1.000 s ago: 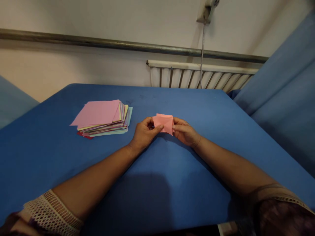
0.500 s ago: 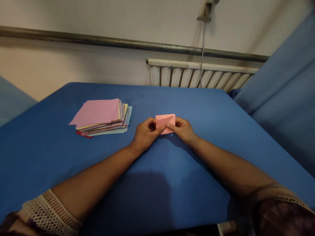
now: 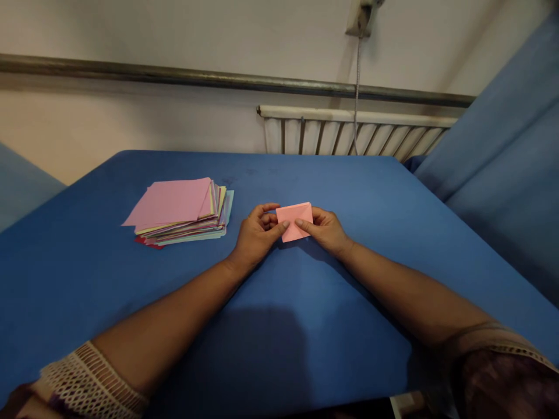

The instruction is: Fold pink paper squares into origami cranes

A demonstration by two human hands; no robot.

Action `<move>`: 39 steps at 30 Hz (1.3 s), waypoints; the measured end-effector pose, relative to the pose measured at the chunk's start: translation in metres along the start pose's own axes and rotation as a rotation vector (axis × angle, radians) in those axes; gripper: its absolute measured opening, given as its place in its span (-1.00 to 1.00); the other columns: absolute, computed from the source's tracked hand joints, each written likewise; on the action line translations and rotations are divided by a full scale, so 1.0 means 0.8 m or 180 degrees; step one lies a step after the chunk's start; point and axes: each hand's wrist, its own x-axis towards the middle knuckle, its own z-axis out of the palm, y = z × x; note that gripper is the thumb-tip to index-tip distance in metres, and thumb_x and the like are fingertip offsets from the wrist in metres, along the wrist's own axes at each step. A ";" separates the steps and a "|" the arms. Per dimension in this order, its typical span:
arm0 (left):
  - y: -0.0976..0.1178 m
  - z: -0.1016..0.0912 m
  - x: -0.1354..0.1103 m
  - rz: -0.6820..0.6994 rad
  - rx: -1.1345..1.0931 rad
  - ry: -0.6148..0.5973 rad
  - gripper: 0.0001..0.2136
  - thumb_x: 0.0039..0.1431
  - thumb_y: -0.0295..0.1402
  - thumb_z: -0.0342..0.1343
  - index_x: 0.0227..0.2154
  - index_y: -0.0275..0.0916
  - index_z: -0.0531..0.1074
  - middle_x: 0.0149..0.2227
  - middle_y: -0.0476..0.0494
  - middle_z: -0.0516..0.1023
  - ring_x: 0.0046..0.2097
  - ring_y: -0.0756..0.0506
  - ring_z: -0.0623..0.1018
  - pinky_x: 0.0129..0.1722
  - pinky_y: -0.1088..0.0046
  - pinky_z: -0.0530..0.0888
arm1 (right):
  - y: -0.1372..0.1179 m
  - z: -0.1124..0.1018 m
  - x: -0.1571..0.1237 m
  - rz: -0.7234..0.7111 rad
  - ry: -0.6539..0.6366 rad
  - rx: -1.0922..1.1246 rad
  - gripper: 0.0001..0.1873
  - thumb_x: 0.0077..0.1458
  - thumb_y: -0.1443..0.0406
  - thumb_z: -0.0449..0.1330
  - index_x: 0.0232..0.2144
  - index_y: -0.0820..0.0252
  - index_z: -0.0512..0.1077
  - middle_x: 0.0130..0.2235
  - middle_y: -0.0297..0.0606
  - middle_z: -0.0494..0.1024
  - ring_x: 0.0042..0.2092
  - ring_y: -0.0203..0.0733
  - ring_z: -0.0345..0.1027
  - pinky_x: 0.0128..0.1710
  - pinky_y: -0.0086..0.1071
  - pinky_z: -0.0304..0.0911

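One bare left hand (image 3: 254,234) and one bare right hand (image 3: 329,234) pinch opposite sides of a folded, nearly square pink paper (image 3: 294,231) between them, neither nearer, no long axis evident.

- Location type: indoor room, resembles a clinic; exact use is indeterminate.
- Indicators: blue curtain (image 3: 506,169) hangs at right; blue-covered surface (image 3: 358,186) stands near wall (image 3: 174,32).
- Fittings: metal pipe (image 3: 236,80) runs above radiator (image 3: 332,114).
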 end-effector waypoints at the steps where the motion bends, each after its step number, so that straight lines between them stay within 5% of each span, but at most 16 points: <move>1: -0.001 0.000 0.000 -0.0066 0.0017 -0.0058 -0.60 -0.10 -0.30 0.36 -0.17 -0.28 0.43 -0.35 -0.04 0.59 -0.33 -0.03 0.56 -0.25 0.42 0.46 | 0.000 0.000 0.000 -0.0011 0.0032 -0.0014 -0.69 -0.08 0.13 0.38 -0.31 0.19 0.57 -0.32 -0.28 0.60 -0.32 -0.24 0.42 -0.21 -0.26 0.33; 7: -0.005 0.002 0.001 -0.0331 0.0333 -0.0303 -0.65 -0.12 -0.27 0.35 -0.23 -0.31 0.56 -0.37 -0.07 0.59 -0.39 -0.01 0.49 -0.37 0.45 0.40 | -0.003 0.001 0.000 0.0031 0.0077 -0.0070 -0.68 -0.11 0.10 0.38 -0.34 0.20 0.55 -0.38 -0.32 0.57 -0.38 -0.28 0.37 -0.29 -0.31 0.30; 13: -0.008 -0.002 0.006 -0.0233 0.0235 0.0141 -0.70 -0.11 -0.26 0.34 -0.31 -0.33 0.53 -0.42 -0.05 0.56 -0.42 0.01 0.47 -0.41 0.49 0.35 | -0.008 -0.002 0.001 0.0269 -0.0225 -0.0007 -0.62 -0.08 0.00 0.35 -0.50 0.18 0.41 -0.56 -0.43 0.44 -0.58 -0.38 0.23 -0.54 -0.43 0.19; 25: -0.005 -0.004 0.003 -0.0425 -0.0072 -0.0106 -0.77 0.01 -0.20 0.28 -0.45 -0.30 0.48 -0.53 -0.07 0.53 -0.50 0.00 0.46 -0.43 0.46 0.38 | -0.014 -0.004 0.001 0.0419 0.0158 0.0266 -0.60 -0.09 -0.01 0.36 -0.52 0.18 0.40 -0.55 -0.37 0.49 -0.58 -0.38 0.25 -0.55 -0.44 0.16; 39: -0.007 -0.009 0.007 -0.0496 -0.0396 0.0053 -0.74 0.07 -0.16 0.22 -0.49 -0.29 0.43 -0.53 -0.08 0.51 -0.47 -0.02 0.48 -0.42 0.43 0.41 | -0.011 -0.002 0.002 0.0256 0.0054 0.0129 -0.57 -0.06 -0.06 0.32 -0.50 0.18 0.43 -0.52 -0.35 0.53 -0.57 -0.38 0.32 -0.54 -0.44 0.24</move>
